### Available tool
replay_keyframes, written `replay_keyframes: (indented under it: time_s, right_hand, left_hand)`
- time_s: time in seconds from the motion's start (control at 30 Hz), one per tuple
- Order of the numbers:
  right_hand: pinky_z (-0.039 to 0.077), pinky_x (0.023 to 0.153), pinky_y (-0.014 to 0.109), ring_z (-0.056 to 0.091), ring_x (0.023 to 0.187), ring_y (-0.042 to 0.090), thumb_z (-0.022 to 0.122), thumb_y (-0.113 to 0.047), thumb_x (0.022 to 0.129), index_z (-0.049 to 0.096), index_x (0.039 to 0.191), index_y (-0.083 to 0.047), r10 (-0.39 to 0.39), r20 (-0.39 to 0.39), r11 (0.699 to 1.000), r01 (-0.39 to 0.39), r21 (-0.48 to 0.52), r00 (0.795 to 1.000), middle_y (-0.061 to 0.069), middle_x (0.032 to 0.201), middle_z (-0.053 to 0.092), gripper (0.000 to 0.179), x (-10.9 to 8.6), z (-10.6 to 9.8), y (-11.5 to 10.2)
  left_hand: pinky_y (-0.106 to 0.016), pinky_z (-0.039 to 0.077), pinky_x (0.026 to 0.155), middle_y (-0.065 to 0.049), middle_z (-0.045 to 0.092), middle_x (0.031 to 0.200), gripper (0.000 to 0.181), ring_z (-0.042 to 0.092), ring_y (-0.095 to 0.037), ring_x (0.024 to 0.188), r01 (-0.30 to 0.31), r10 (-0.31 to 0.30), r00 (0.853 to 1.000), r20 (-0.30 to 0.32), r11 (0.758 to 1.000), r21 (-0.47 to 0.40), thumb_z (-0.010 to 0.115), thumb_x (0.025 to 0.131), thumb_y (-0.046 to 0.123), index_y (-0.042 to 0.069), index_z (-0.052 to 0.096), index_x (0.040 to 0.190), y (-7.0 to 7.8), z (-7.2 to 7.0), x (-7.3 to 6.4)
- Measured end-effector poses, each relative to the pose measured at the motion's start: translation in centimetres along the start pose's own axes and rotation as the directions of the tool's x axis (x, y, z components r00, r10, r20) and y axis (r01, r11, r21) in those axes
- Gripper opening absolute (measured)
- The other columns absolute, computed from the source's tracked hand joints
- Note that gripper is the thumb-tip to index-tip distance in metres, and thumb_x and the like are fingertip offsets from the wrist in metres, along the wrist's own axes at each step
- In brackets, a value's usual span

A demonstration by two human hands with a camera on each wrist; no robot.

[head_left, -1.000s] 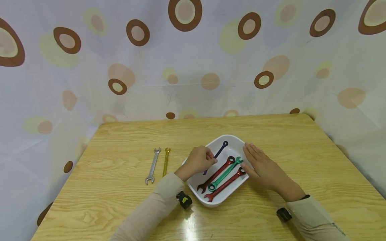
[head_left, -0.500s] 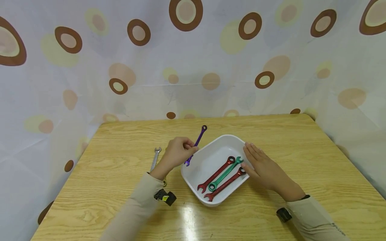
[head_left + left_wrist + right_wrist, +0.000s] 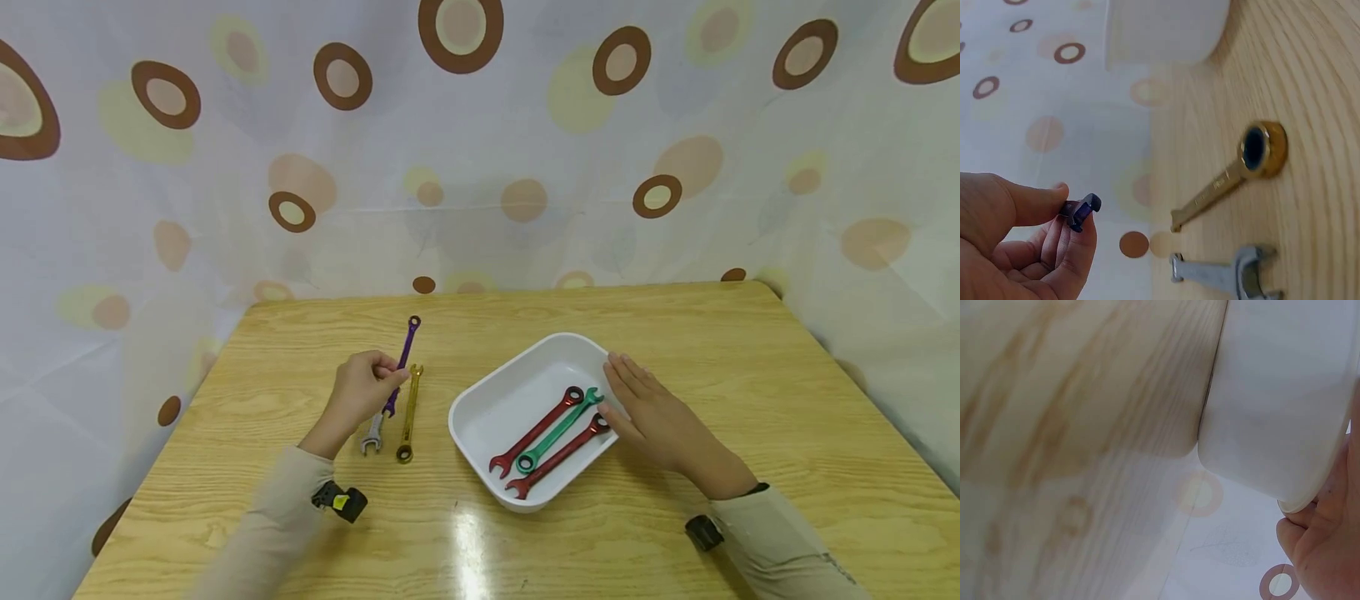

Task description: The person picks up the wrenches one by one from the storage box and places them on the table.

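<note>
My left hand [image 3: 358,392] pinches a purple combination wrench [image 3: 408,343] between thumb and fingers, ring end pointing away. The wrench's open jaw shows end-on in the left wrist view. Beneath that hand lies a silver open-ended wrench [image 3: 372,439], its upper part hidden in the head view. A gold combination wrench [image 3: 409,412] lies just right of it. My right hand [image 3: 660,421] rests with straight fingers against the right rim of a white plastic tub [image 3: 483,417]. Inside are a green wrench [image 3: 557,433] between two red wrenches, one left [image 3: 534,432] and one right [image 3: 561,458].
The wooden table [image 3: 675,325] carries everything. A patterned cloth [image 3: 480,242] hangs behind the table's far edge and along both sides. Dark wrist cameras sit below each sleeve cuff.
My left hand has lifted the purple wrench out of the tub and carried it left, over the silver and gold wrenches. The right hand has stayed at the tub's rim.
</note>
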State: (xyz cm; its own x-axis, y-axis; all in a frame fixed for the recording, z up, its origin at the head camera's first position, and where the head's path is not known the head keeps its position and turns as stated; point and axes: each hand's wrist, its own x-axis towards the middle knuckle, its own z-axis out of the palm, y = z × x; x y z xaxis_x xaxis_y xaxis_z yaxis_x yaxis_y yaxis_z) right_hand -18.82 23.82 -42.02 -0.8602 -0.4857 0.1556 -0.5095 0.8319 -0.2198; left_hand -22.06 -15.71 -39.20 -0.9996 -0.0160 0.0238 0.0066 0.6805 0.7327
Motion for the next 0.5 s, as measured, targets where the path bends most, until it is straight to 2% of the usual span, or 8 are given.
replay_keyframes:
  time_s: [0.17, 0.3, 0.4, 0.5]
  right_hand:
    - [0.019, 0.114, 0.051, 0.017, 0.143, 0.039, 0.045, -0.031, 0.101, 0.026, 0.146, 0.008, 0.014, 0.019, 1.000, -0.014, -0.009, 1.000, 0.024, 0.155, 0.020, 0.063, 0.2, 0.1, 0.1]
    - [0.018, 0.114, 0.050, 0.016, 0.144, 0.038, 0.043, -0.033, 0.102, 0.025, 0.146, 0.008, 0.019, 0.029, 1.000, -0.019, -0.010, 0.999, 0.024, 0.155, 0.020, 0.063, 0.2, 0.1, 0.1]
    - [0.018, 0.114, 0.051, 0.016, 0.143, 0.039, 0.043, -0.032, 0.102, 0.025, 0.146, 0.008, 0.020, 0.032, 1.000, -0.020, -0.004, 0.999, 0.024, 0.155, 0.020, 0.063, 0.2, 0.0, 0.0]
    - [0.019, 0.113, 0.052, 0.017, 0.143, 0.039, 0.045, -0.030, 0.101, 0.026, 0.146, 0.009, 0.022, 0.029, 1.000, -0.022, -0.003, 0.999, 0.025, 0.154, 0.020, 0.062, 0.1, -0.1, 0.0]
  left_hand:
    - [-0.028, 0.043, 0.052, -0.008, 0.062, 0.077, 0.020, 0.055, -0.015, 0.061, 0.068, -0.068, 0.998, -0.003, 0.998, 0.004, 0.067, 0.090, 0.019, -0.001, 0.064, 0.092, -2.5, -1.4, -0.5]
    - [-0.026, 0.047, 0.051, -0.007, 0.062, 0.071, 0.016, 0.060, -0.014, 0.057, 0.121, -0.120, 0.993, 0.018, 0.991, -0.056, 0.067, 0.090, 0.012, -0.004, 0.062, 0.091, -4.2, -1.9, -0.7]
    - [-0.027, 0.052, 0.053, -0.009, 0.063, 0.072, 0.015, 0.064, -0.014, 0.058, 0.182, -0.179, 0.983, 0.032, 0.976, -0.117, 0.065, 0.090, 0.007, -0.006, 0.062, 0.095, -5.2, -2.0, -0.9]
    - [-0.027, 0.054, 0.056, -0.011, 0.063, 0.076, 0.022, 0.065, -0.013, 0.060, 0.221, -0.219, 0.975, 0.031, 0.963, -0.155, 0.064, 0.090, 0.006, -0.009, 0.061, 0.106, -5.5, -2.1, -1.0]
